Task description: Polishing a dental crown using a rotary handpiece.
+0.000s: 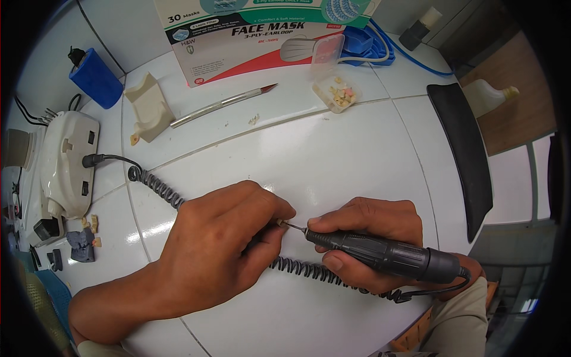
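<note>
My left hand [217, 241] pinches a tiny pale piece [281, 223] between thumb and fingertips; most of it is hidden, so its exact kind cannot be told. Wrapped in my right hand [377, 217] is a black rotary handpiece [380, 253], held like a pen. Its thin metal bur [294, 226] points left and reaches the pale piece, seemingly touching it. A coiled cord [309, 269] runs from the handpiece's rear end beneath my left hand to the white control unit [71, 163] at the left.
At the back lie a craft knife [223, 106], a beige cradle [148, 107] and a small clear box [335, 98] of tooth-like pieces. A face mask box [250, 44] stands behind them. A blue cylinder [96, 78] is back left, grey blocks [81, 245] left, a black strip [461, 154] right.
</note>
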Demonstrator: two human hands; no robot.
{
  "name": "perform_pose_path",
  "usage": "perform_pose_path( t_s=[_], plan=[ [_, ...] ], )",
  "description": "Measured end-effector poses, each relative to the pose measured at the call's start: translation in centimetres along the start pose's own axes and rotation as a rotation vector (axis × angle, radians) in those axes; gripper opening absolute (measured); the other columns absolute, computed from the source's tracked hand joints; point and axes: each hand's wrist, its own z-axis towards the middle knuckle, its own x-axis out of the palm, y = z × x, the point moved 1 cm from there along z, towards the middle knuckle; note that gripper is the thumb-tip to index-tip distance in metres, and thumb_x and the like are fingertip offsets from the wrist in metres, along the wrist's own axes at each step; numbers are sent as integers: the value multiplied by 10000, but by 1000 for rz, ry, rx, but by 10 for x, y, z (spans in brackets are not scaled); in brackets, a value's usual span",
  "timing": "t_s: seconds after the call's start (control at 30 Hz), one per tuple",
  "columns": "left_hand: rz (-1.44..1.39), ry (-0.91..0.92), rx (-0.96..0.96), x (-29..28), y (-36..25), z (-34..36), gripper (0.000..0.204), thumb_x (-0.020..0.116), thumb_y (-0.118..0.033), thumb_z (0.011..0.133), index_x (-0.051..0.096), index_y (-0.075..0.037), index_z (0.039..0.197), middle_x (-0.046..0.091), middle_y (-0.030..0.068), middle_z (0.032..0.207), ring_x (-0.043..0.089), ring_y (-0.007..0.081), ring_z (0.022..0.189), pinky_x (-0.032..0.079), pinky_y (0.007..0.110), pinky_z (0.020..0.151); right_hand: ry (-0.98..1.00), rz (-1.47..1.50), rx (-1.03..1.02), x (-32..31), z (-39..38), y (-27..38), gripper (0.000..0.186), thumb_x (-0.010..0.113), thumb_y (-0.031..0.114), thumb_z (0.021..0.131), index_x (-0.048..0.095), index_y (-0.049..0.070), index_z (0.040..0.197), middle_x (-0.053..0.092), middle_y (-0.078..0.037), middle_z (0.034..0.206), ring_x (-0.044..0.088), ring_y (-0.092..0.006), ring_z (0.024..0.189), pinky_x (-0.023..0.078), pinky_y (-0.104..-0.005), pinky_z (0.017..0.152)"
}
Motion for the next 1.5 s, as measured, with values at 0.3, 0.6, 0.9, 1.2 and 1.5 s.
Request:
perform_pose_path(
  t_s=[0.3,0.6,0.9,1.2,1.5],
  plan=[
    [19,2,15,0,-1,1,241,746,68,798,754,2,1030,696,103,896,725,206,704,578,310,619,-34,-12,-2,0,0,-1,356,828,107,825,751,-37,1141,784,-167,893,773,-211,716,596,-295,637],
    [10,11,2,0,-1,0,234,757,75,795,748,6,1018,695,100,895,740,197,728,585,299,625,1,-8,-29,1,0,-2,375,843,130,828,758,-32,1156,788,-171,910,775,-211,718,604,-289,643],
    [2,9,-1,-1,-2,0,219,766,75,793,742,8,1000,690,95,881,734,191,717,579,295,617,5,-14,-1,1,0,-1,367,837,122,826,759,-35,1148,783,-172,894,772,-215,713,599,-296,634],
    [11,-13,27,1,0,-1,210,769,73,800,737,15,999,682,96,873,711,191,688,560,305,597,-23,-19,0,0,0,0,365,829,105,823,753,-40,1148,779,-169,876,771,-215,715,594,-296,637],
    [-2,-19,37,1,0,0,197,765,69,810,731,21,998,668,101,860,684,189,651,529,305,566,-45,-7,7,2,0,0,357,838,99,835,753,-29,1158,783,-169,906,774,-211,738,595,-295,651]
  ],
)
